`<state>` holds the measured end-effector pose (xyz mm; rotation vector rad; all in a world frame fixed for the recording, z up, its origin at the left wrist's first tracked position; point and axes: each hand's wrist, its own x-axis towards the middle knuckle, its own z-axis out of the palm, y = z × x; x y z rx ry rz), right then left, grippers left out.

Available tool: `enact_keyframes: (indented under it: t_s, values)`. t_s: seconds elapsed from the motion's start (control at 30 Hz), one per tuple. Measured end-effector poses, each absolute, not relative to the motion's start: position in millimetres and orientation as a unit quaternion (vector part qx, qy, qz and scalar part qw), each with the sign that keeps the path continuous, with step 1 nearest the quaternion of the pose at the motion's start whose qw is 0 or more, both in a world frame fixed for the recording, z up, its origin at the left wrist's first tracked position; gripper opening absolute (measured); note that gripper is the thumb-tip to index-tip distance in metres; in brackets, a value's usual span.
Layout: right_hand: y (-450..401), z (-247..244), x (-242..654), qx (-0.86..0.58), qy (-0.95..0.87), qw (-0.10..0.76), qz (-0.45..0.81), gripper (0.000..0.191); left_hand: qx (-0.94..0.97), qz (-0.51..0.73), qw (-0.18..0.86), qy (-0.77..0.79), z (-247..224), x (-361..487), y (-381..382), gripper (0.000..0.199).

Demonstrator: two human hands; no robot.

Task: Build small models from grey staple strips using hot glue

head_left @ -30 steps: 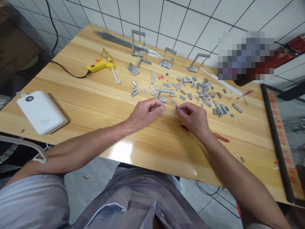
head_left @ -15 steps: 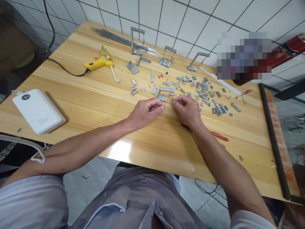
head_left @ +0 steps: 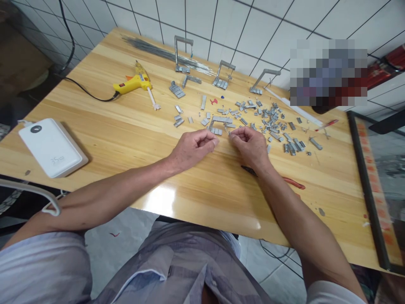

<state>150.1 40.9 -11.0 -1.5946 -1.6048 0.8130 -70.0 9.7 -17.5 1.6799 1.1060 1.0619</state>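
A small grey stand [head_left: 221, 120], seemingly built of staple strips, has a flat base and an overhanging arm. It sits on the wooden table just beyond my hands. My left hand [head_left: 194, 147] is closed near the base, thumb against the curled fingers; anything in its pinch is hidden. To the right, my right hand [head_left: 250, 142] pinches a tiny thin wire piece [head_left: 228, 131] below the end of the arm. Whether that piece is joined to the arm I cannot tell. Pliers with red handles [head_left: 294, 183] lie partly under my right forearm.
Loose staple pieces [head_left: 272, 118] are scattered to the right. Behind stand similar stands [head_left: 183, 40] and a bundle of wires [head_left: 158, 50]. A yellow glue gun [head_left: 133, 84] and a white power bank [head_left: 52, 147] lie left. A black-edged panel [head_left: 368, 190] borders the right side.
My right hand's fingertips and the wire piece have shifted very slightly. My left hand stays in place; the view has moved a little.
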Motion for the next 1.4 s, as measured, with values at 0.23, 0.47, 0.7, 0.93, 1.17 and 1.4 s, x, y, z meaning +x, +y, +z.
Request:
enact_keyframes:
  t_s: [0.23,0.47,0.7,0.93,1.17,1.4]
  values:
    - [16.8,1.7,167.7,-0.617,-0.644,0.352,0.284,0.015,0.629,0.475,0.407,0.461,-20.5,-70.7,17.5,0.021]
    - [-35.6,-5.0,173.9,-0.505,-0.779,0.348,0.135,0.009,0.602,0.519,0.386,0.468,-26.6,-72.8,28.0,0.022]
    - [-47.5,-14.4,171.5,-0.340,-0.876,0.341,0.035,0.008,0.618,0.517,0.338,0.487,-32.4,-79.9,36.8,0.015]
    - [-46.4,-13.2,174.4,-0.336,-0.870,0.358,0.047,0.010,0.621,0.523,0.297,0.502,-37.7,-83.6,47.9,0.022]
    - [-51.2,-15.2,175.4,-0.332,-0.876,0.340,0.085,0.010,0.637,0.496,0.302,0.507,-32.2,-82.2,43.6,0.022]
    - [-49.0,-17.2,174.4,-0.342,-0.869,0.339,0.112,0.010,0.659,0.450,0.294,0.526,-31.7,-83.2,44.4,0.027]
